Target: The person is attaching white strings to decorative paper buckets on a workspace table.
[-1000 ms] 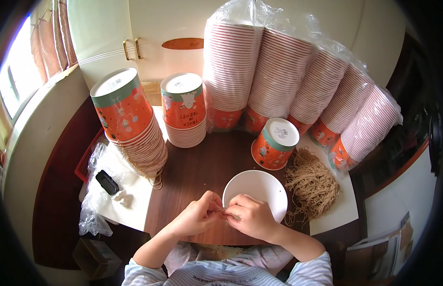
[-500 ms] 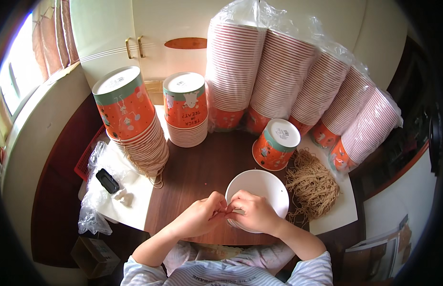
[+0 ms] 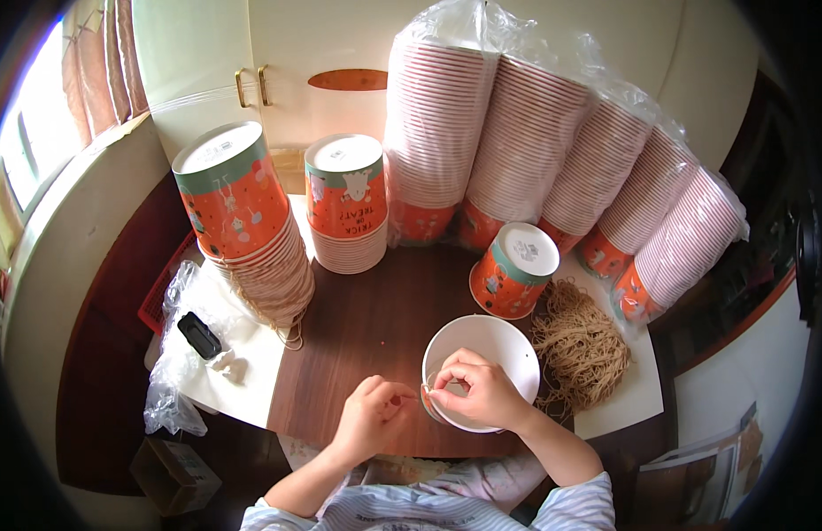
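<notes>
An orange paper bucket (image 3: pixel 514 347) stands mouth up near the table's front edge, its white inside showing. My right hand (image 3: pixel 482 389) reaches across its mouth, thumb and forefinger pinched at the left rim, where a bit of pale cord (image 3: pixel 428 389) shows. Left of the bucket and apart from it, my left hand (image 3: pixel 371 418) is closed with fingers curled; whatever they hold is too small to make out. A heap of tan cords (image 3: pixel 581 350) lies just right of the bucket. Behind it, another orange and green bucket (image 3: pixel 515 270) sits upside down.
Upside-down buckets form a tall stack (image 3: pixel 229 208) with cords hanging around it and a shorter stack (image 3: pixel 345 199). Plastic-wrapped bucket stacks (image 3: pixel 439 124) line the back right. A black plastic tray (image 3: pixel 199 335) and clear wrap (image 3: pixel 169 389) lie at the left.
My left hand has drawn away from the bucket's rim to the left and slightly down. My right hand stays at the rim, its fingers slightly raised.
</notes>
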The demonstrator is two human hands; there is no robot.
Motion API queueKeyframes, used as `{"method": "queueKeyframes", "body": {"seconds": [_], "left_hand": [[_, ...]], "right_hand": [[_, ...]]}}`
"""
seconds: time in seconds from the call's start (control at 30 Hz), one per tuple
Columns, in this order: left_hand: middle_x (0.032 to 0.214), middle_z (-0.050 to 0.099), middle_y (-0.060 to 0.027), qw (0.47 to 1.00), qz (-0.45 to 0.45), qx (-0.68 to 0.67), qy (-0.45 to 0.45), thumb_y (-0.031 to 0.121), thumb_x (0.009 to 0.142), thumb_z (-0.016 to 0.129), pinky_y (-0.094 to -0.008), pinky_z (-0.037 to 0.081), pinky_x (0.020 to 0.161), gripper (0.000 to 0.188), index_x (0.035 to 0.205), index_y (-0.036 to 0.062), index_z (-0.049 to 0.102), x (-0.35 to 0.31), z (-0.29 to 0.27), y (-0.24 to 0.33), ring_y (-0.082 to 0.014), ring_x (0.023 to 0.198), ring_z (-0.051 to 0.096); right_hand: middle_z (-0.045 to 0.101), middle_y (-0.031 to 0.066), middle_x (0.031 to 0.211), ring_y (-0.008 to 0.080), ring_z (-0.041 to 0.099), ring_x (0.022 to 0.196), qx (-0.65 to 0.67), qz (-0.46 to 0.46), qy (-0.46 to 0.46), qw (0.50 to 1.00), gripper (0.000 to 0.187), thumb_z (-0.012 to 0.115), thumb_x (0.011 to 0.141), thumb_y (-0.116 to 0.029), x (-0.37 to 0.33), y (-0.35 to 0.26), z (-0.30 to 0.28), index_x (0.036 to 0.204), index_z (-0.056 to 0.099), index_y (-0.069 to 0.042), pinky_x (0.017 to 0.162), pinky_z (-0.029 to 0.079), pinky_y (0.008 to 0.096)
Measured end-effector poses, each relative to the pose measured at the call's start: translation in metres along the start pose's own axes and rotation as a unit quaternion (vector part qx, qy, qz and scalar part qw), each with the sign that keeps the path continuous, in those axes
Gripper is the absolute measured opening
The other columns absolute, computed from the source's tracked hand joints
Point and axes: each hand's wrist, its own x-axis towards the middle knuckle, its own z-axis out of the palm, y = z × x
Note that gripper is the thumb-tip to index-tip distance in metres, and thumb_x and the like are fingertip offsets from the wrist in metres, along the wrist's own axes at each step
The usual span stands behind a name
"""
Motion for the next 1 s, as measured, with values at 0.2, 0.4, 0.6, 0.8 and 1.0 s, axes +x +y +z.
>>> {"method": "queueKeyframes", "body": {"seconds": [0.2,0.4,0.6,0.8,1.0], "left_hand": [[0.059,0.049,-0.0026,0.997,0.048,0.017,0.065,0.005,0.067,0.071,-0.0283,0.042,0.049,0.018,0.084,0.0089,0.065,-0.002,0.025,-0.007,-0.0171,0.055,0.049],[0.065,0.057,-0.0021,0.968,0.168,0.142,0.121,0.003,0.062,0.071,-0.0282,0.044,0.05,0.023,0.083,0.0089,0.065,0.003,0.022,-0.009,-0.0172,0.057,0.053],[0.081,0.065,-0.006,0.953,0.235,0.107,0.158,0.0,0.06,0.07,-0.0274,0.05,0.059,0.026,0.085,0.0046,0.064,0.012,0.025,-0.012,-0.0193,0.068,0.061],[0.081,0.065,-0.0077,0.986,0.146,-0.043,0.073,-0.003,0.065,0.066,-0.0266,0.05,0.057,0.022,0.086,0.0026,0.064,0.008,0.02,-0.016,-0.0186,0.067,0.061],[0.076,0.064,-0.007,0.987,0.137,-0.068,0.058,-0.002,0.065,0.066,-0.0252,0.049,0.055,0.017,0.081,0.0024,0.063,0.009,0.02,-0.01,-0.017,0.063,0.06]], "right_hand": [[0.057,0.0025,0.083,0.0166,0.058,0.075,0.015,0.039,-0.036,0.998,0.009,0.069,0.072,-0.013,-0.002,-0.001,-0.001,0.074,0.061,-0.008,0.064,0.047,0.029],[0.056,-0.0002,0.082,0.0112,0.053,0.069,0.027,0.008,-0.026,0.999,0.009,0.07,0.071,-0.011,-0.003,0.003,0.001,0.076,0.063,-0.009,0.057,0.043,0.025],[0.055,-0.003,0.082,0.006,0.047,0.063,0.029,-0.023,-0.019,0.999,0.011,0.07,0.069,-0.007,-0.004,0.011,0.004,0.077,0.065,-0.01,0.051,0.038,0.0209],[0.054,-0.0025,0.084,0.0067,0.048,0.065,0.034,-0.03,-0.022,0.999,0.011,0.07,0.068,-0.007,-0.003,0.011,0.003,0.078,0.065,-0.01,0.051,0.039,0.0214],[0.054,-0.0017,0.085,0.0078,0.05,0.067,0.029,-0.033,-0.022,0.999,0.011,0.071,0.069,-0.008,-0.004,0.009,0.002,0.077,0.065,-0.01,0.051,0.04,0.022]]}}
